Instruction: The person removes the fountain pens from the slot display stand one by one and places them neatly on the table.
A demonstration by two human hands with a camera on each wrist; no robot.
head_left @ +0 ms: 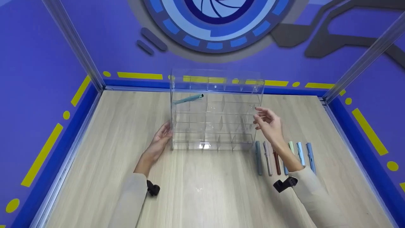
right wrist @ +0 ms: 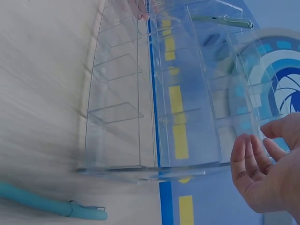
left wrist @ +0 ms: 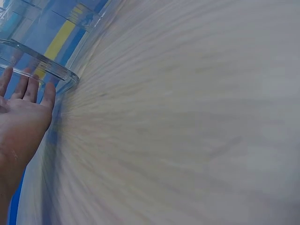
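A clear acrylic organizer (head_left: pixel 197 128) with several tiers of compartments stands on the table. One teal pen (head_left: pixel 189 99) lies slanted in its upper left part, cap end toward the front; the right wrist view shows this pen (right wrist: pixel 225 21) too. My left hand (head_left: pixel 160 139) rests its extended fingers against the organizer's left side. Beside the right side is my right hand (head_left: pixel 269 124), its fingers loosely bent and holding nothing; whether a fingertip touches the acrylic I cannot tell. Below that hand, several pens lie in a row, including a dark teal pen (head_left: pixel 258 158) and a dark red pen (head_left: pixel 277 163).
The right forearm partly covers the row, where a light green pen (head_left: pixel 291 146), a light blue pen (head_left: pixel 301 153) and a blue pen (head_left: pixel 311 157) also lie. Blue printed panels with metal posts (head_left: pixel 76 41) border the wooden table (head_left: pixel 196 196) at the back and sides.
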